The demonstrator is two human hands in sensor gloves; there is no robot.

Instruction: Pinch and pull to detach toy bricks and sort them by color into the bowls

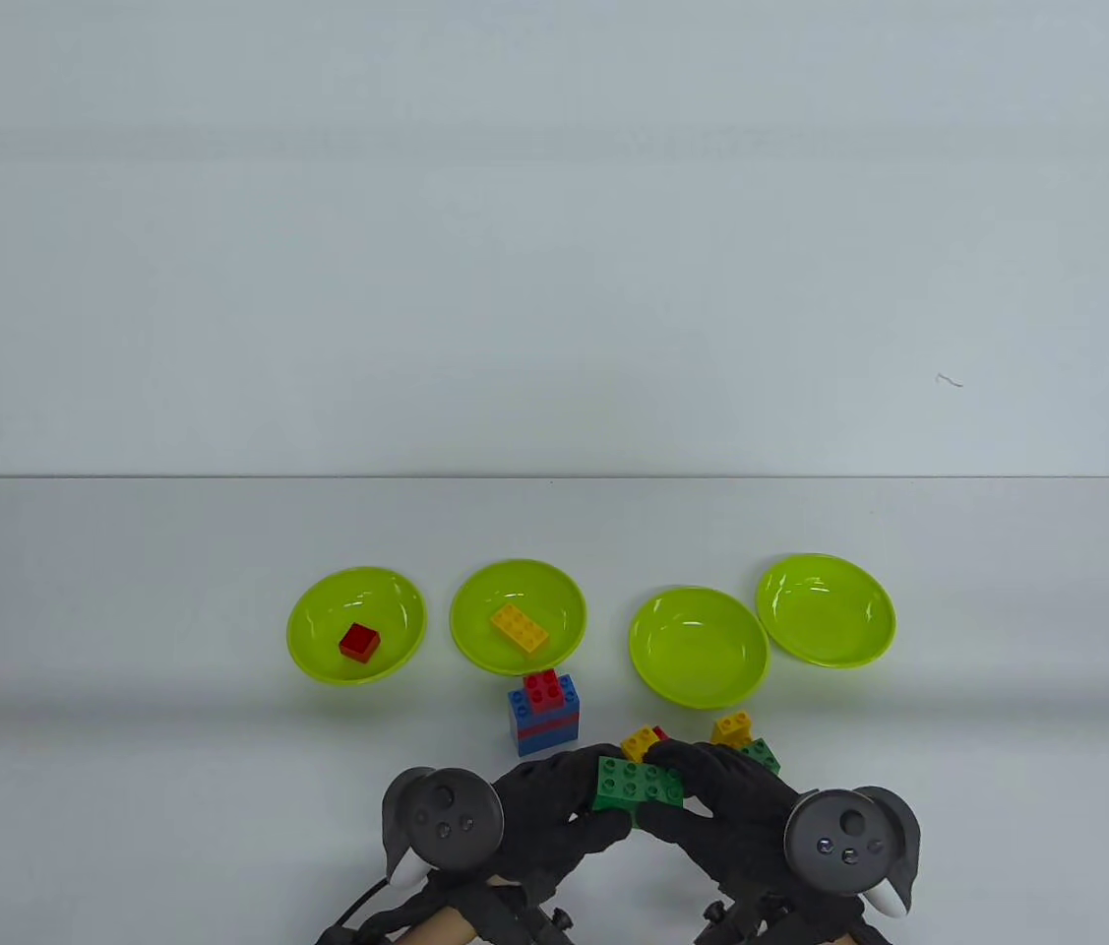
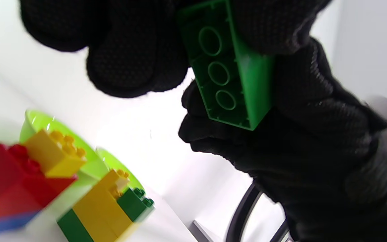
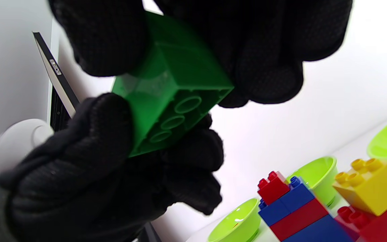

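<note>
A green two-by-four brick [image 1: 640,785] hangs just above the table's front edge, held at both ends. My left hand [image 1: 554,809] grips its left end and my right hand [image 1: 723,799] pinches its right end. The left wrist view shows the green brick's [image 2: 228,67] hollow underside between my left fingers [image 2: 129,50] and the right hand [image 2: 314,151]. In the right wrist view the green brick [image 3: 173,87] sits under my right fingers [image 3: 247,50], with the left hand [image 3: 96,168] below. Four lime bowls stand in a row; one [image 1: 318,630] holds a red brick [image 1: 358,642], another [image 1: 475,600] a yellow brick [image 1: 519,628].
Two bowls [image 1: 699,647] [image 1: 826,610] hold nothing. A blue and red stack [image 1: 544,711] stands before the yellow bowl. A yellow-on-red cluster [image 1: 641,740] and a yellow-on-green cluster [image 1: 741,736] lie just behind my hands.
</note>
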